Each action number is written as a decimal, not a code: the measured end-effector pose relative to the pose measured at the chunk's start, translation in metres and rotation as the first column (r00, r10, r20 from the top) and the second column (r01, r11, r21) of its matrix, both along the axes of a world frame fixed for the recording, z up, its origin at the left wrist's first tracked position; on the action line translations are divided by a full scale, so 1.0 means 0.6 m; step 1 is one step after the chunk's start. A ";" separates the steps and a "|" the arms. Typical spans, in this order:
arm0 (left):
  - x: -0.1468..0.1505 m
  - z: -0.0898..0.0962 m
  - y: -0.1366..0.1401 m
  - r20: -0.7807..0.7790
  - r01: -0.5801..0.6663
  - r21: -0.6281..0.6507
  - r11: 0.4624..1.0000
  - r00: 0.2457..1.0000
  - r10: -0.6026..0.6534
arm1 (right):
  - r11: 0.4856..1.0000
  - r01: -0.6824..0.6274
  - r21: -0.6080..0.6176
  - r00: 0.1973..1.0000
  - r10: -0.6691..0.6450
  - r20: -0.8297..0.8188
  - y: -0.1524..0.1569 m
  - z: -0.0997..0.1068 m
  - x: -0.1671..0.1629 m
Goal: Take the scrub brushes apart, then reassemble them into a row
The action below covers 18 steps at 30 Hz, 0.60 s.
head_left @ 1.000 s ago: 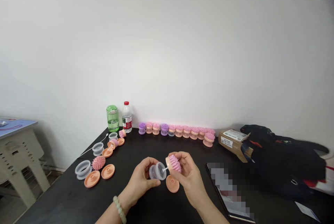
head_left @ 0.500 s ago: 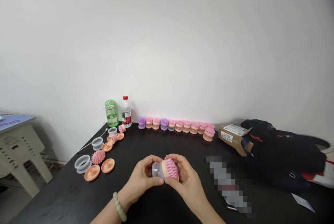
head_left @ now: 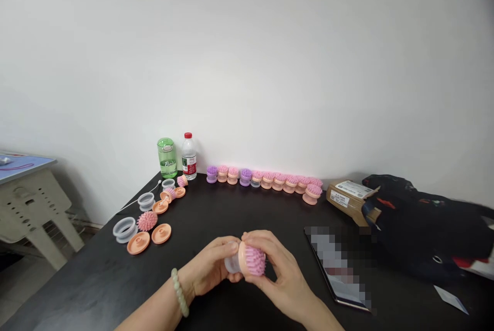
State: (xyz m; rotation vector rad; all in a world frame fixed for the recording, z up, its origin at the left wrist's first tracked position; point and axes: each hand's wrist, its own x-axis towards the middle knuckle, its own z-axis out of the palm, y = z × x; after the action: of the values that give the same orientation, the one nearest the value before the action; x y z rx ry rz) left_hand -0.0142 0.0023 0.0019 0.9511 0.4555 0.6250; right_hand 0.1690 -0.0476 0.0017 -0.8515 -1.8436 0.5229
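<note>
Above the black table (head_left: 216,210), the left hand (head_left: 208,267) clasps a clear cup (head_left: 232,264); the right hand (head_left: 284,275) clasps its pink brush head (head_left: 255,261); joining seems underway, the next move probably calling for steady pressure.

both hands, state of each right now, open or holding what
Left hand: closed, holding the clear cup.
Right hand: closed, holding the pink-bristled brush head against that cup.
</note>
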 end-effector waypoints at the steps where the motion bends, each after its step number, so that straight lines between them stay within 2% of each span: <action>1: 0.001 0.000 -0.001 0.002 -0.011 0.003 1.000 1.000 0.011 | 0.999 0.047 0.021 0.999 -0.047 0.017 0.001 -0.002 0.000; 4: 0.004 -0.001 -0.003 -0.002 -0.086 0.141 0.986 0.996 0.087 | 0.973 0.231 0.023 0.973 -0.231 0.017 0.008 -0.011 -0.002; 6: 0.004 -0.006 -0.003 -0.025 -0.171 0.322 0.931 0.982 0.189 | 0.949 0.312 -0.043 0.949 -0.313 -0.028 0.014 -0.018 -0.005; 8: 0.004 -0.013 -0.002 -0.060 -0.244 0.537 0.807 0.944 0.325 | 0.942 0.294 -0.160 0.944 -0.312 -0.104 0.019 -0.024 -0.009; 10: 0.002 -0.019 -0.002 -0.069 -0.258 0.707 0.659 0.902 0.427 | 0.940 0.197 -0.279 0.944 -0.258 -0.205 0.021 -0.027 -0.013; 11: 0.002 -0.021 -0.001 -0.062 -0.255 0.751 0.609 0.891 0.450 | 0.935 0.146 -0.324 0.939 -0.235 -0.253 0.022 -0.027 -0.015; 12: 0.001 -0.022 -0.001 -0.051 -0.260 0.765 0.589 0.887 0.458 | 0.929 0.110 -0.354 0.930 -0.222 -0.293 0.021 -0.026 -0.016; 14: -0.001 -0.021 0.002 -0.030 -0.289 0.724 0.627 0.895 0.446 | 0.924 0.082 -0.373 0.914 -0.218 -0.341 0.020 -0.023 -0.017; 18: -0.004 -0.010 0.010 -0.113 -0.233 0.571 0.787 0.927 0.356 | 0.920 0.097 -0.380 0.912 -0.235 -0.337 0.020 -0.020 -0.010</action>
State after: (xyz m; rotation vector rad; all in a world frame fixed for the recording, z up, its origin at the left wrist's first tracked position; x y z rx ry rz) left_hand -0.0167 0.0085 -0.0043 1.5274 0.6456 0.9776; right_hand 0.1629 -0.0356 -0.0103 -1.0576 -1.3253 0.8639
